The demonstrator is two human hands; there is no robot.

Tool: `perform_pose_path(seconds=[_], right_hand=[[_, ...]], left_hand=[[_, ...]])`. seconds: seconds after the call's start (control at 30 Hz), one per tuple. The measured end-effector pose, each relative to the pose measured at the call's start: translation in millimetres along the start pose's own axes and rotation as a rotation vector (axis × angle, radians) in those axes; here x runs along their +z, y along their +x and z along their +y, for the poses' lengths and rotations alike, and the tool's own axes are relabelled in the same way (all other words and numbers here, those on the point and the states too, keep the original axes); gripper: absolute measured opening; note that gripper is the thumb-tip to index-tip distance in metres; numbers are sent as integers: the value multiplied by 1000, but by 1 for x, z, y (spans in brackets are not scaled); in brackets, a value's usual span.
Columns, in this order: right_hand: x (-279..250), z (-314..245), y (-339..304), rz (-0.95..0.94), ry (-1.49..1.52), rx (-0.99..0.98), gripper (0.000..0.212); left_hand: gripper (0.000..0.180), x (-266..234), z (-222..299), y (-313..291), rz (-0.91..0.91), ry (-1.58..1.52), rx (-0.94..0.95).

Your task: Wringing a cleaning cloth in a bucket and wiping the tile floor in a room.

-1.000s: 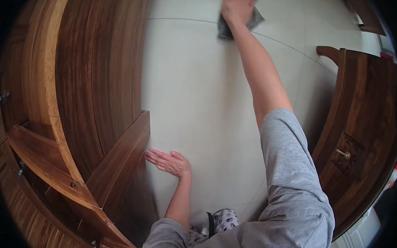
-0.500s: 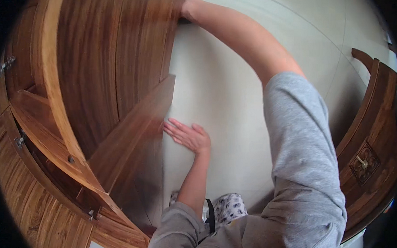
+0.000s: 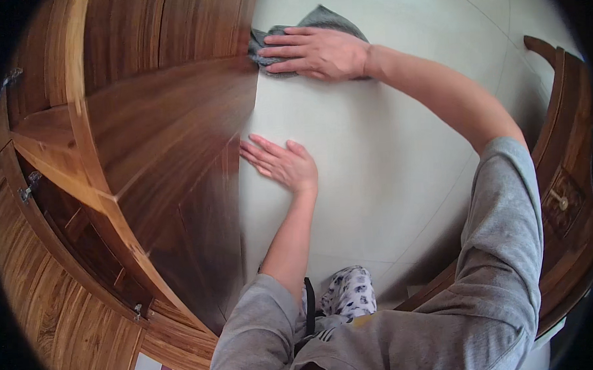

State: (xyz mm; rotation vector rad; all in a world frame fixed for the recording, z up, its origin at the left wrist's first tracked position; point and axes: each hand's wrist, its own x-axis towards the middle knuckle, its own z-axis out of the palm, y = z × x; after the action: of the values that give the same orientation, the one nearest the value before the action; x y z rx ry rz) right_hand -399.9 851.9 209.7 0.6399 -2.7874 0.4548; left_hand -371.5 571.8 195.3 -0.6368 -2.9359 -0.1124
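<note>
My right hand (image 3: 320,53) lies with its fingers stretched over a crumpled grey cloth (image 3: 332,20), pressing it at the edge of a tall brown wooden panel (image 3: 174,117). Part of the cloth bunches beneath the palm and sticks out beyond the knuckles. Nearer to me, my left hand (image 3: 282,164) is open and holds nothing. Its fingertips reach the panel's lower edge, and some of them are partly hidden there; whether they press on the wood I cannot tell.
On the left, an open wooden cabinet (image 3: 49,136) shows metal hinges (image 3: 28,187) along its frame. Dark wooden furniture with a small metal knob (image 3: 560,200) curves along the right. Pale floor tiles (image 3: 375,162) lie below my arms.
My right hand has drawn back toward me and to the right, so it and the cloth now show fully. My left hand sits slightly farther forward. The wooden panel's angle in view has shifted.
</note>
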Motion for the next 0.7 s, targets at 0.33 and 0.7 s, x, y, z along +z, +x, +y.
perform_pose_path(seconds=[0.33, 0.7], right_hand=[[66, -146, 5, 77, 0, 416, 56], [130, -208, 139, 163, -160, 774, 47]], left_hand=[[72, 8, -33, -10, 77, -146, -22], [76, -73, -181, -140, -475, 72, 179]])
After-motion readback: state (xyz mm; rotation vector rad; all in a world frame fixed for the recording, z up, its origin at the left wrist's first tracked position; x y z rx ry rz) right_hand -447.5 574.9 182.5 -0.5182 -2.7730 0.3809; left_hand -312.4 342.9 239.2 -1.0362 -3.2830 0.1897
